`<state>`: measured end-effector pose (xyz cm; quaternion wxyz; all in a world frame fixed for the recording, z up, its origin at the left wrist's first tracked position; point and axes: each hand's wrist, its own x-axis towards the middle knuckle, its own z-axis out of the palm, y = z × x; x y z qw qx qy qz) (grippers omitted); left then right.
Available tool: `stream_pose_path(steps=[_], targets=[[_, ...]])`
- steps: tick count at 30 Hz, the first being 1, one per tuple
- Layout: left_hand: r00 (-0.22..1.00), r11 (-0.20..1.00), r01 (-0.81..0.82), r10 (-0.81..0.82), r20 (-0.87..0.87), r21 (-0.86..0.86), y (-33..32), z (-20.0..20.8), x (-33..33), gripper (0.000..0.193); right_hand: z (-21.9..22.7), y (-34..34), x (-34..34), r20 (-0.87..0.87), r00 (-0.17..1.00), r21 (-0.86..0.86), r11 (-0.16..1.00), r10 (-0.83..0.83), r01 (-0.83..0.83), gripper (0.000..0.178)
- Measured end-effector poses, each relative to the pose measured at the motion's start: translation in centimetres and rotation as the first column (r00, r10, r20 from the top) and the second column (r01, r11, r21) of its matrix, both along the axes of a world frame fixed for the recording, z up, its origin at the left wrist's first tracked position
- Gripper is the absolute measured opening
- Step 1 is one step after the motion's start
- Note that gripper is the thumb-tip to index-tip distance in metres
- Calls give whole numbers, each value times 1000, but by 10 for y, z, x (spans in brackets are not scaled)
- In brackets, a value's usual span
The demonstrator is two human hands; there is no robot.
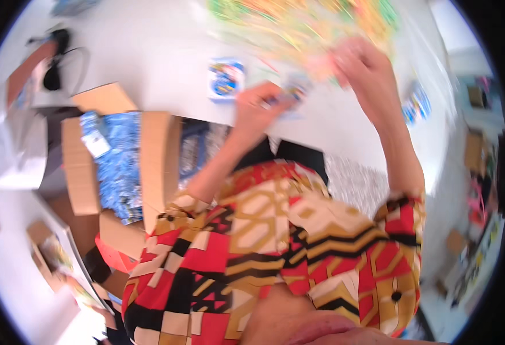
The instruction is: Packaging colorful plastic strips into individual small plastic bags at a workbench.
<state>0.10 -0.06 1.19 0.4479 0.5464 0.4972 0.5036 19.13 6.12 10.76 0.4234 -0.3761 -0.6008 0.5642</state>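
Observation:
My left hand [258,109] is over the front part of the white table, its fingers closed on a small clear packet [296,92] with blue print, blurred by motion. Farther right and forward, my right hand [359,62] has its fingers drawn together at the near edge of a heap of thin green, yellow and orange strips [304,23]. Blur hides what is in those fingers. Just left of my left hand lies a flat blue-and-white printed packet [226,79]. A similar packet [417,104] lies to the right of my right forearm.
An open cardboard box [160,167] full of blue packets [120,161] stands at the left, against the white table [154,63]. A black cable [54,75] lies at the table's far left. Beyond the table's right side, boxes [475,152] stand along the floor.

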Motion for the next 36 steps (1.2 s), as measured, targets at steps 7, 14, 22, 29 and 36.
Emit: stream_pose_path(steps=[7,14,22,29,36], targets=[[998,995,59,-62,35,80,-3,5,-5,11,-15,-9,-1,-73,997,-192,981,-29,14,5],[996,988,44,-56,76,149,-11,10,1,12,-10,-15,-1,-90,995,-196,980,-39,21,2],[1000,992,-19,19,6,125,-4,16,4,20,-7,-7,-1,44,997,75,996,-56,52,7],[979,995,39,-56,197,88,-5,9,8,14,-17,-12,1,-4,996,129,987,-95,94,13],[988,991,32,-51,147,129,-7,-1,4,15,-18,-16,2,-49,994,155,983,-97,103,13]])
